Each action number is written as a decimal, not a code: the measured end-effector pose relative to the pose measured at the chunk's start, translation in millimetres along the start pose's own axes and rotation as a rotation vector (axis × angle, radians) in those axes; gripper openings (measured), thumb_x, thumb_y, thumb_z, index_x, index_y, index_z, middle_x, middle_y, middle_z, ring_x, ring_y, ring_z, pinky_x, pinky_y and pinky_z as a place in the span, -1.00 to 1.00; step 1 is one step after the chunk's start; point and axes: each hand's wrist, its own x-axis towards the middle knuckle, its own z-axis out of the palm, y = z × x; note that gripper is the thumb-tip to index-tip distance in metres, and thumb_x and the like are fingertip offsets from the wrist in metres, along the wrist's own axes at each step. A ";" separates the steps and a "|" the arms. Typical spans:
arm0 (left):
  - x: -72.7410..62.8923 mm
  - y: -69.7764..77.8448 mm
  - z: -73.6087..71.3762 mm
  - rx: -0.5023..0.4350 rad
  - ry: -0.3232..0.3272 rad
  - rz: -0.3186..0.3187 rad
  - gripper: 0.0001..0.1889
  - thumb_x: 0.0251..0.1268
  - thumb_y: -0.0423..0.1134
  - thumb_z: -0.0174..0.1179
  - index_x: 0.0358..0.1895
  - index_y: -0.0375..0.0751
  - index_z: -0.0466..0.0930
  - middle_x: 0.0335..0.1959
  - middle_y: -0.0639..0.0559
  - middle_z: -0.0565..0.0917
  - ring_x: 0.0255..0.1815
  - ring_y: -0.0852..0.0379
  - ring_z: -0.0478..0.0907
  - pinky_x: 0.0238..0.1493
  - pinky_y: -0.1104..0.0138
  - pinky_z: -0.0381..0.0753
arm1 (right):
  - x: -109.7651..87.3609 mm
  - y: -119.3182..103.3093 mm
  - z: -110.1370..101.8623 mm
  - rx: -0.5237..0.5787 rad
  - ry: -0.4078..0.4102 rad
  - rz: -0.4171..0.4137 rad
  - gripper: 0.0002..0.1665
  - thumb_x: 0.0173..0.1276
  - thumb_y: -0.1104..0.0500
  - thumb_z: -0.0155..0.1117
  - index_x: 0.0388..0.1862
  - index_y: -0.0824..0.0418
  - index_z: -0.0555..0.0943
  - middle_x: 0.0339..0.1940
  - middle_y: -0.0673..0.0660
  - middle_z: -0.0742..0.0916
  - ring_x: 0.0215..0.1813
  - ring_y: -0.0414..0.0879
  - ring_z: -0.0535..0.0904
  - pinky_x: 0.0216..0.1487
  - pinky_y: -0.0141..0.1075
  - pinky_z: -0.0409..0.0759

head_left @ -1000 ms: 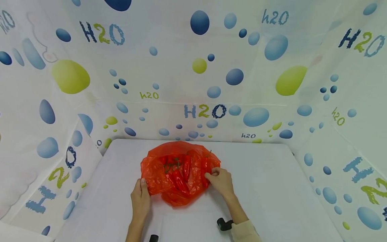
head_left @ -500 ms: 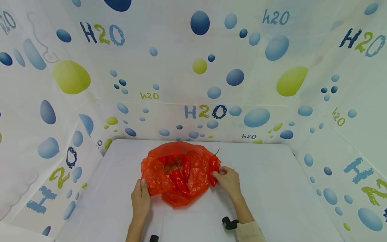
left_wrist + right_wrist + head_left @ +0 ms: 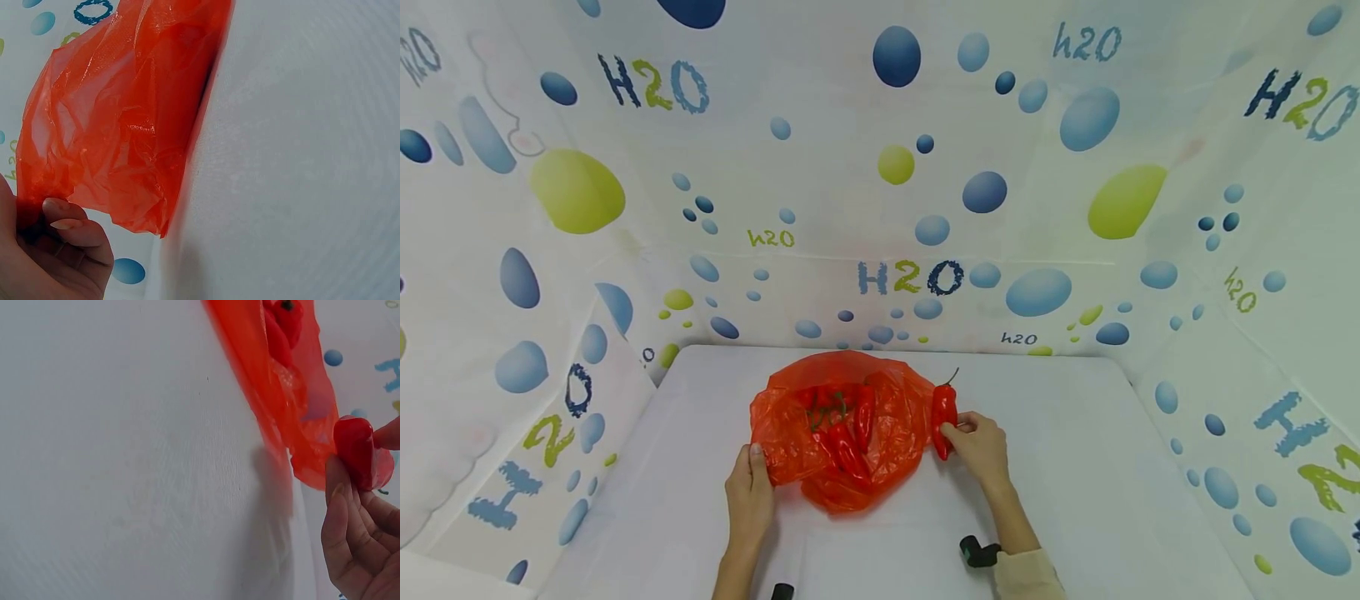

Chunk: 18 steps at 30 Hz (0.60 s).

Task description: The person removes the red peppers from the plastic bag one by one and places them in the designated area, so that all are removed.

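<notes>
An orange-red plastic bag (image 3: pixel 827 500) lies open on the white table, with several red peppers (image 3: pixel 848 450) with green stems inside. My left hand (image 3: pixel 751 492) pinches the bag's left edge; in the left wrist view curled fingers (image 3: pixel 84 234) grip the thin plastic. My right hand (image 3: pixel 981 446) holds one red pepper (image 3: pixel 944 417) just beyond the bag's right edge, its stem pointing up and away. In the right wrist view this pepper (image 3: pixel 356 450) sits between thumb and fingers, and part of it is hidden behind them.
The white table (image 3: pixel 1075 467) reaches back to a wall sheet (image 3: pixel 835 167) printed with blue and green drops and H2O lettering. Similar sheets stand at both sides. Black camera mounts (image 3: pixel 979 552) show near both wrists.
My right hand has moved to the right with the pepper, from over the bag's right side to just outside it. My left hand keeps its place on the bag.
</notes>
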 end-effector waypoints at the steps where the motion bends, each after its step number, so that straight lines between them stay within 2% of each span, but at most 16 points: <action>1: 0.0 0.4 -0.2 0.001 0.002 0.002 -0.66 0.75 -0.17 -0.13 -0.25 -0.31 0.46 -0.57 0.04 0.34 -0.50 0.15 0.30 -0.43 0.34 0.29 | 0.6 0.7 -1.0 -0.003 0.006 0.002 -0.64 0.35 0.04 0.39 -0.07 0.31 0.75 -0.42 0.10 0.75 -0.47 -0.10 0.64 -0.45 -0.29 0.62; 8: -0.4 1.8 -0.5 0.011 0.004 -0.001 -0.66 0.75 -0.17 -0.13 -0.24 -0.31 0.47 -0.56 0.04 0.35 -0.47 0.14 0.32 -0.40 0.34 0.30 | 6.5 6.5 -7.8 -0.052 0.039 0.028 -0.61 0.34 0.02 0.37 -0.06 0.30 0.74 -0.39 0.11 0.76 -0.44 -0.08 0.64 -0.44 -0.30 0.63; 18: -0.5 1.4 -0.4 0.008 0.000 -0.002 -0.66 0.75 -0.17 -0.14 -0.22 -0.32 0.47 -0.55 0.03 0.35 -0.46 0.13 0.33 -0.38 0.34 0.31 | 16.6 17.7 -18.0 -0.086 0.033 0.072 -0.59 0.33 0.00 0.38 -0.06 0.31 0.73 -0.41 0.12 0.74 -0.46 -0.07 0.64 -0.44 -0.29 0.63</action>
